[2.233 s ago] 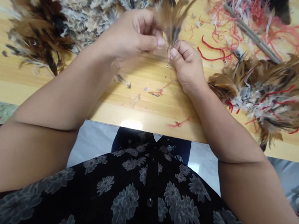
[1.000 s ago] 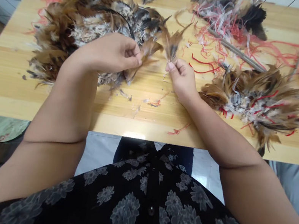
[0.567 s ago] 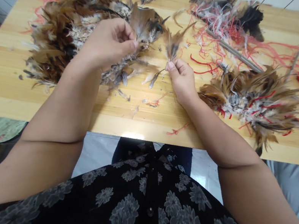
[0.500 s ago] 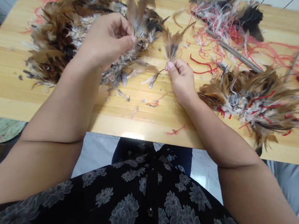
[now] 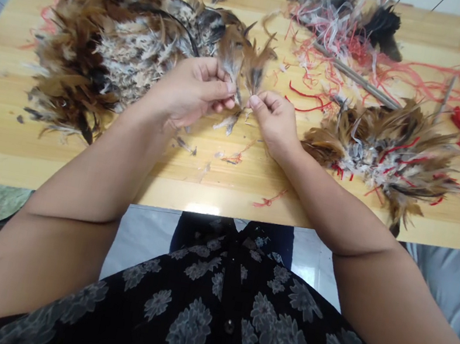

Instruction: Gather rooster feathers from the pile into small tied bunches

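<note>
The left hand (image 5: pixel 194 94) pinches one feather (image 5: pixel 231 56) by its quill, and the right hand (image 5: pixel 273 121) grips a small bunch (image 5: pixel 257 70). Both point to 12 o'clock, the feather just at the bunch's 9 o'clock, almost touching. On the surface (image 5: pixel 209 189) lie a big heap (image 5: pixel 100 48) at 10 o'clock and a smaller heap (image 5: pixel 390 147) at 3.

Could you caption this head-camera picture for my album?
Left hand holds a feather beside the bunch pinched in the right hand.

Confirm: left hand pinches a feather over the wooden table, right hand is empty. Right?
Not quite. The head view shows the right hand is not empty: it pinches a small bunch of feathers at the base. The left hand does pinch a feather over the wooden table.
</note>
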{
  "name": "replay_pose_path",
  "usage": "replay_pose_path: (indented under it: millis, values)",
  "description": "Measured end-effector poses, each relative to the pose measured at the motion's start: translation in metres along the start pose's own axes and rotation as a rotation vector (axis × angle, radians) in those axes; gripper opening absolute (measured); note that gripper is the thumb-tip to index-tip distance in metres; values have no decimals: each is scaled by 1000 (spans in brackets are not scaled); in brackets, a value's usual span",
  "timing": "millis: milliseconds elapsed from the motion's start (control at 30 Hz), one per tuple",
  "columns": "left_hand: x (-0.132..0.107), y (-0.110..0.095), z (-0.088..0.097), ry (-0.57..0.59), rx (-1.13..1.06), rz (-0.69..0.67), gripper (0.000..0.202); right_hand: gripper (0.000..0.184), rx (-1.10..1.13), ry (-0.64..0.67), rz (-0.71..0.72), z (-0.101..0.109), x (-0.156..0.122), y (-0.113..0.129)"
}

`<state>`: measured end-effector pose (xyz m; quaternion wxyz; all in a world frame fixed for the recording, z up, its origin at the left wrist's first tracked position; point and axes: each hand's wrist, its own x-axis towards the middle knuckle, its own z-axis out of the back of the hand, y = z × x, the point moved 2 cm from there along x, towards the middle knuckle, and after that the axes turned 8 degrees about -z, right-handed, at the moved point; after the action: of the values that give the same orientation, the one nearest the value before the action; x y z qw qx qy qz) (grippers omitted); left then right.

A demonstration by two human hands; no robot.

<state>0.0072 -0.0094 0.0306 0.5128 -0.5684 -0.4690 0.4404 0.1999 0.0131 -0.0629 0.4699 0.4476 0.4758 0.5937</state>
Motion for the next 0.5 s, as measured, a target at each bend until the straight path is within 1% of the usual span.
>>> replay_pose_path:
  millis: [100, 167, 333, 500]
  values:
    - [3, 3, 4, -43, 6, -24, 46, 55, 8, -2, -1, -1, 0, 0]
    - [3, 3, 6, -53, -15, -16, 45, 52, -4, -18, -13, -1, 0, -1]
    - [2, 3, 8, 9, -58, 25, 40, 50, -18, -15, -25, 1, 0, 0]
    - [3, 2, 10, 4, -47, 0, 37, 46, -77, 0, 0, 7, 0, 5]
